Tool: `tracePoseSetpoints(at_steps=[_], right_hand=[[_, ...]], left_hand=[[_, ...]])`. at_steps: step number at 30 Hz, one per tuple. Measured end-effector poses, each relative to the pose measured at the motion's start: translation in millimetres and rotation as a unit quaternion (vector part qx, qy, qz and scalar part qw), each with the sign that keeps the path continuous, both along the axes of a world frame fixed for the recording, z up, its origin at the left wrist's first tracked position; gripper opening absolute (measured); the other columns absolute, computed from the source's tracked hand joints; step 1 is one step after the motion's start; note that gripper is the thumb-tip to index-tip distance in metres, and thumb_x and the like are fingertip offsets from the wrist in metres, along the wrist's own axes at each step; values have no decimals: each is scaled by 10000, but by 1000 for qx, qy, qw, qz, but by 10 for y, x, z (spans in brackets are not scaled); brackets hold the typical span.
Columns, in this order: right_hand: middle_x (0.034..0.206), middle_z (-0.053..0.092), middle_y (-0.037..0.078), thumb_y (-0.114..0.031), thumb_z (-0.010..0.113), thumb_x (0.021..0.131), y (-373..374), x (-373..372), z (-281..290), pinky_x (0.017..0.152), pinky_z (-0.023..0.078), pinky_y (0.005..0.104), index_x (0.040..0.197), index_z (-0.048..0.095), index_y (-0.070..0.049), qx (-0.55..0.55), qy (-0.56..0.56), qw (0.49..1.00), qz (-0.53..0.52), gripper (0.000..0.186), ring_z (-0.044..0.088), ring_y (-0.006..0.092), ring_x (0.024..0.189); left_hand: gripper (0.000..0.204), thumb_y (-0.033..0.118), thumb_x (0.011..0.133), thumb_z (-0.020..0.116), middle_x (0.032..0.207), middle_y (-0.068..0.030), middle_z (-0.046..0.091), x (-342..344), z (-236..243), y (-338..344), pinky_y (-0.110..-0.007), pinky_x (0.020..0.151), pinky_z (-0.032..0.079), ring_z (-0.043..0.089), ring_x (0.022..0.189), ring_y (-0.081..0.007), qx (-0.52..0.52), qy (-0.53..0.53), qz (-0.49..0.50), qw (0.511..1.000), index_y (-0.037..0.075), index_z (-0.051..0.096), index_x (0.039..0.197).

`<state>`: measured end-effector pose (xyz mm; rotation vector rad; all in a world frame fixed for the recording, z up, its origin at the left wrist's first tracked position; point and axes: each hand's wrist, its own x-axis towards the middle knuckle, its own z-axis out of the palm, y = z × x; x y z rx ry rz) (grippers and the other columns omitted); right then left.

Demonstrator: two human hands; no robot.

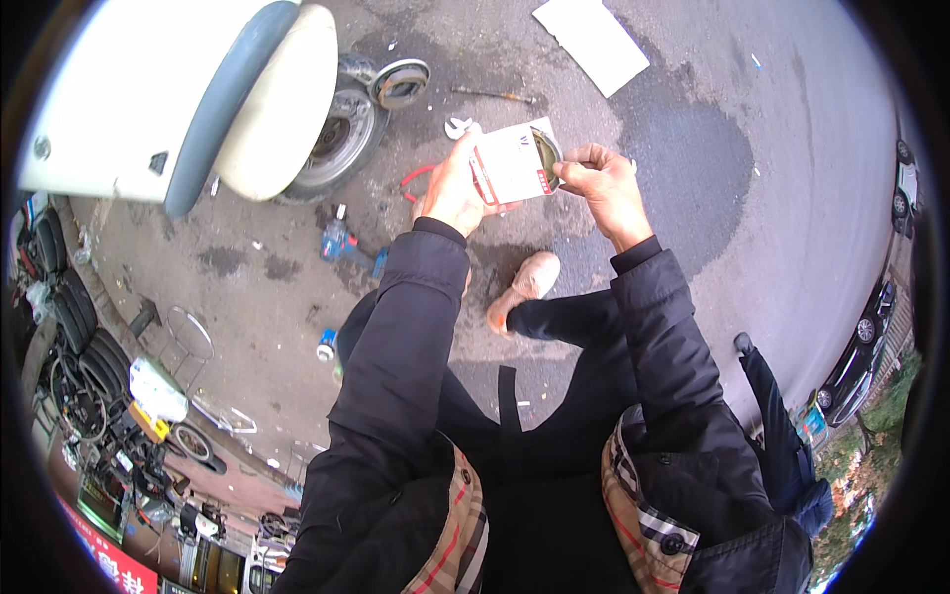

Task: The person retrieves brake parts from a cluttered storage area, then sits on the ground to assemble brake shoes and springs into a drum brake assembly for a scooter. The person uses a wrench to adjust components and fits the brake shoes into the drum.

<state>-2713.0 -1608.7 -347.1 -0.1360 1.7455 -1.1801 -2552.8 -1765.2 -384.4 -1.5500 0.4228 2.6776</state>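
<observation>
My left hand (453, 194) is wrapped round a small white and red cardboard box (511, 163), held up in front of me. In the box's open right end shows a curved metal part (547, 158) with a brownish inner face. My right hand (606, 186) is closed at that end, thumb and fingers pinching the part's edge. How much of the part is inside the box is hidden. Just beyond my left hand, an adjustable wrench (458, 127) and a red-handled tool (414, 180) lie on the ground.
A white scooter body (109, 89) with its wheel (346, 139) is at left. Near it lie a round metal drum (401, 84), a rod (493, 94) and a blue power tool (338, 243). A white board (592, 42) lies far off. Another person (782, 436) is at lower right.
</observation>
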Motion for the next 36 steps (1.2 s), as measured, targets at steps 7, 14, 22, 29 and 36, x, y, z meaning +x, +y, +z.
tracePoseSetpoints(at_steps=[7, 14, 22, 29, 36], right_hand=[[1010, 732, 112, -118, 775, 920, -32, -518, -1235, 893, 623, 366, 1032, 681, 27, 0, 73, 997, 6, 206, 734, 194, 904], [1067, 750, 174, -127, 682, 977, 132, -1393, -1871, 982, 622, 457, 1195, 612, 78, -83, 102, 980, -147, 307, 771, 303, 1014], [1186, 688, 198, -133, 631, 1021, 56, -1406, -2557, 992, 613, 476, 1235, 611, 76, -96, -19, 982, -159, 300, 736, 337, 1079], [1204, 688, 173, -180, 601, 1051, -91, -1244, -2753, 965, 612, 427, 1286, 619, 69, -101, -22, 990, -101, 343, 728, 296, 1076], [1140, 713, 108, -209, 591, 1069, -326, -1026, -2484, 896, 594, 361, 1309, 633, 14, -164, -42, 984, -52, 330, 719, 194, 993]], left_hand=[[647, 584, 1063, 534, 1400, -194, 667, -560, -1410, -91, -662, 986, 488, 661, 1237, -406, 1, 60, -7, 998, 94, 539, 1485], [633, 611, 1052, 521, 1274, -205, 714, -550, -2660, -400, -608, 893, 553, 714, 1127, -400, -78, 17, 55, 995, 94, 568, 1414], [654, 658, 1049, 493, 1297, -175, 717, -385, -2848, 13, -617, 956, 509, 718, 1133, -377, -84, -46, 32, 995, 151, 543, 1458], [732, 701, 1029, 509, 1314, -146, 712, -135, -3105, 546, -722, 973, 476, 692, 1164, -402, -116, -126, -59, 984, 142, 554, 1498], [667, 571, 1000, 647, 1181, -237, 759, -179, -2849, 153, -445, 971, 522, 721, 1161, -319, -406, -198, -152, 879, -44, 727, 1243]])
